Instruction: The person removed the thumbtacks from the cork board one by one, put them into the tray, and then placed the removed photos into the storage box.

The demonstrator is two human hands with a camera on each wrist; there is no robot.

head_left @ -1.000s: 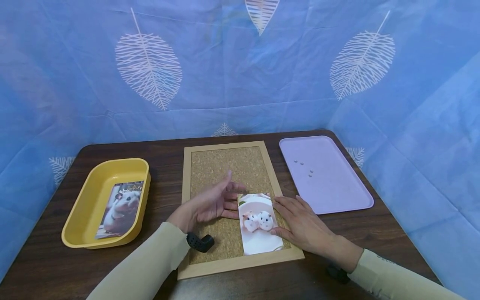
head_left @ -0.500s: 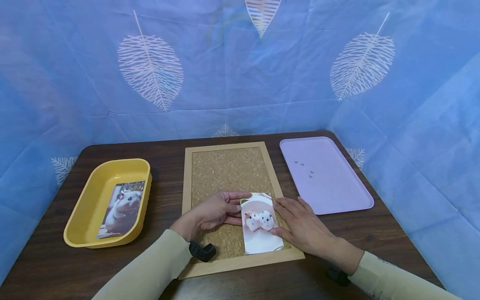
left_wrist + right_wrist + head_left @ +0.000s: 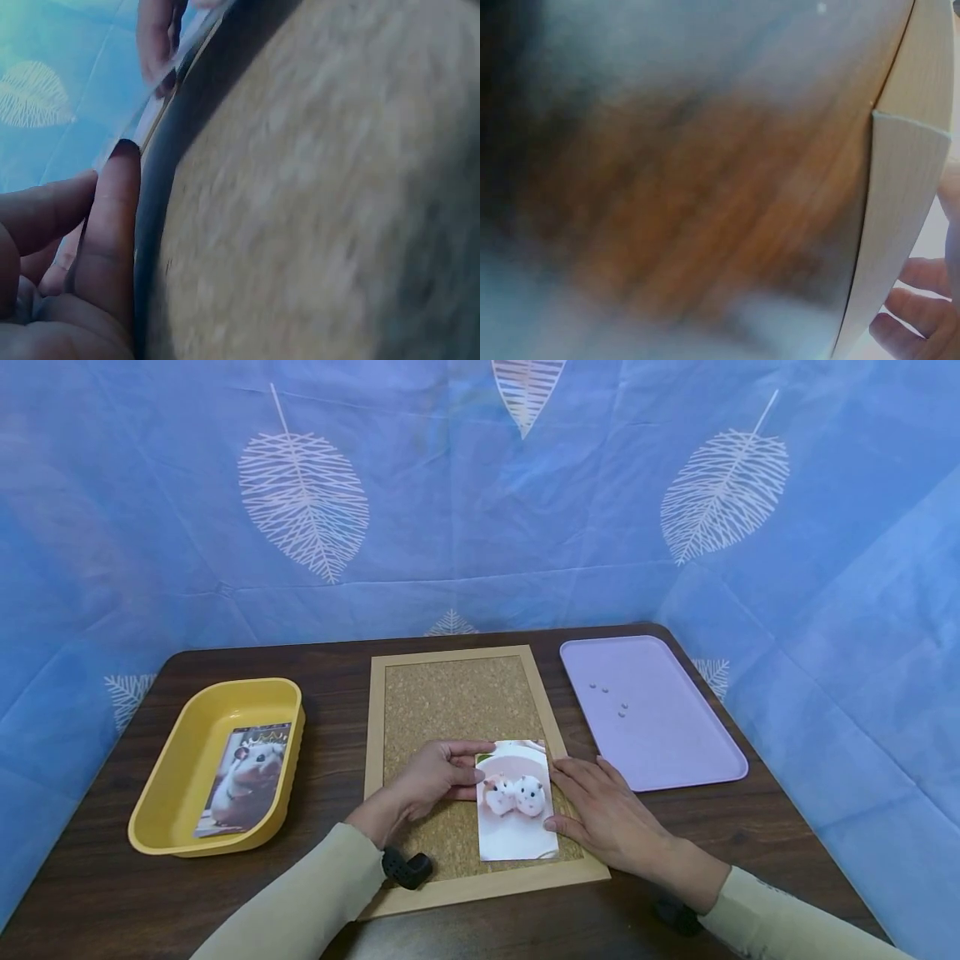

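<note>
A hamster photo (image 3: pixel 514 802) lies flat on the near right part of the cork board (image 3: pixel 457 702), its right edge close along the board's wooden frame (image 3: pixel 372 752) and its near edge just short of the frame's near rail. The left hand (image 3: pixel 431 775) grips the photo's left edge near the far corner, fingers on top and curled over the edge (the thumb's place cannot be told from the head view). The right hand (image 3: pixel 603 810) rests flat with fingers spread and nearly straight, fingertips touching the photo's right edge and the palm lying over the frame and the dark wooden table (image 3: pixel 337 660).

The far half of the cork is bare, so there is open room beyond and to the left of the photo. To the left of the board, well apart, a yellow tray (image 3: pixel 176 760) holds a second hamster picture (image 3: pixel 243 777). To the right, a lilac tray (image 3: pixel 675 752) sits just beside the frame, with a few small pins (image 3: pixel 611 697) near its far middle. A blue leaf-print cloth (image 3: pixel 480 485) closes in the table's far and right sides.
</note>
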